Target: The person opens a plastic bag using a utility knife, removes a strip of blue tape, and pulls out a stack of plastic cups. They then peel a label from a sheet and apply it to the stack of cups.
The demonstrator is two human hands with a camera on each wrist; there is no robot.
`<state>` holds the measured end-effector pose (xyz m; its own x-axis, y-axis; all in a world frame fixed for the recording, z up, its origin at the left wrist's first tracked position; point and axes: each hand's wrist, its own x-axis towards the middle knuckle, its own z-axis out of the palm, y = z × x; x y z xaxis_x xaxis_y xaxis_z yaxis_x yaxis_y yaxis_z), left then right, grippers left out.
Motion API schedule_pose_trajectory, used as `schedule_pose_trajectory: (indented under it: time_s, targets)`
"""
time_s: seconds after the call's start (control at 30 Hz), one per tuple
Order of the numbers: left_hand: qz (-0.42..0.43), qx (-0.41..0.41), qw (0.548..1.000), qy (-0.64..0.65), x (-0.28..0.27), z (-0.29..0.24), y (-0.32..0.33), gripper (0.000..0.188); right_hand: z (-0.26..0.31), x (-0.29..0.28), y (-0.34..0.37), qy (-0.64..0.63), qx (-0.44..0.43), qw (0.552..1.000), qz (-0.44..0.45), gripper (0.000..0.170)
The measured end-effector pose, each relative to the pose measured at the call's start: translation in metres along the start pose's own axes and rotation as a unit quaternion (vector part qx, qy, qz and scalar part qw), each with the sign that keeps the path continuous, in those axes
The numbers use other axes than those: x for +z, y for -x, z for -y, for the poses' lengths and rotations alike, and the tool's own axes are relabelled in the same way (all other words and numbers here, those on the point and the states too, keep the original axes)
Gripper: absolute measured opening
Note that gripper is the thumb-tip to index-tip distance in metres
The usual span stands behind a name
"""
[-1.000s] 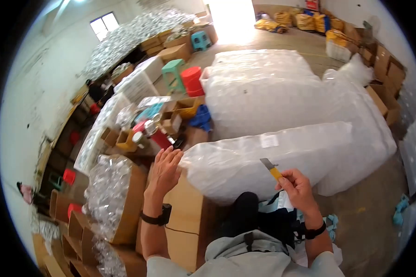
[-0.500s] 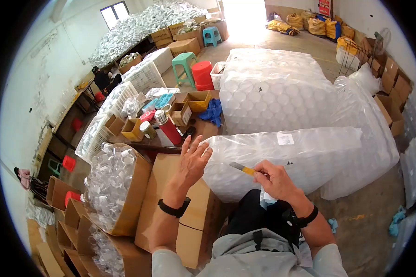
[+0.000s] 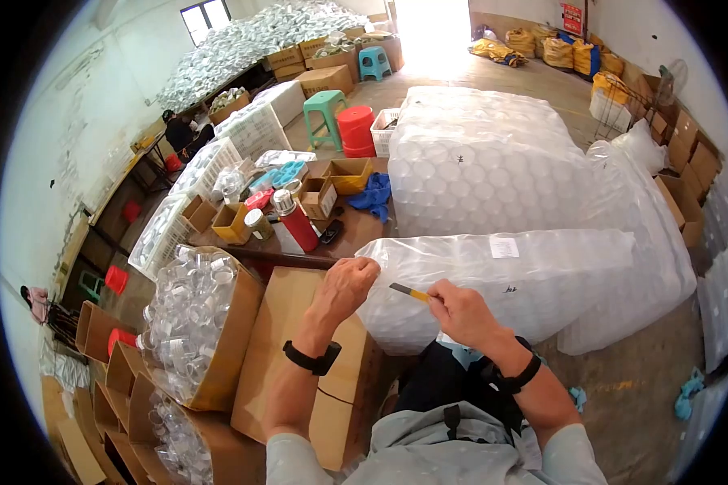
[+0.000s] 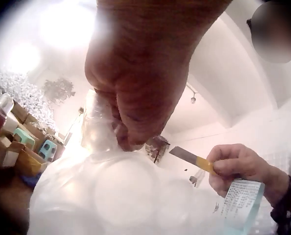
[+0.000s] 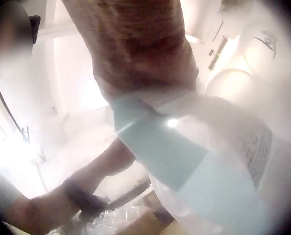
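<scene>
A large clear bag (image 3: 485,174) shows rows of round shapes through its side. In front of it lies a slimmer front bag (image 3: 501,279), also filled with round shapes, its long axis running crosswise before the person. To the left, an open carton (image 3: 233,335) is heaped with clear jars (image 3: 190,315), leaning beside a closed brown box (image 3: 275,335). The left hand (image 3: 349,284) is at the front bag's left end, fingers curled in and pinching gathered film. The right hand (image 3: 459,314), above that bag's near side, is closed around a yellow-handled knife (image 3: 416,294); a pale blue printed packet (image 4: 242,205) hangs below this hand, though how it is held cannot be told. The knife's blade is out, its tip just short of the left hand; its long axis runs nearly crosswise, the tip pointing left and slightly away from the person.
</scene>
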<state>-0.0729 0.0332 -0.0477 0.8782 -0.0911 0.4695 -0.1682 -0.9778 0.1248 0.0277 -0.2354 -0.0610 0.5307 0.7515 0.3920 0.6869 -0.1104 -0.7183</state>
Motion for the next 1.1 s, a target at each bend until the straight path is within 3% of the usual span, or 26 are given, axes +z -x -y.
schedule_pose_trajectory:
  time_s: [0.13, 0.43, 1.1]
  targets:
    - [0.024, -0.033, 0.999, 0.001, -0.001, 0.000, -0.001, 0.006, 0.001, 0.011, -0.008, 0.091, -0.095, 0.990, -0.048, 0.008]
    - [0.059, -0.019, 0.998, 0.003, 0.001, 0.011, -0.002, 0.005, -0.002, 0.018, -0.021, 0.184, -0.176, 0.966, -0.052, 0.008]
    - [0.031, -0.031, 0.997, 0.059, 0.002, 0.014, -0.004, 0.007, 0.008, 0.015, -0.026, 0.259, -0.201, 0.945, -0.011, 0.012]
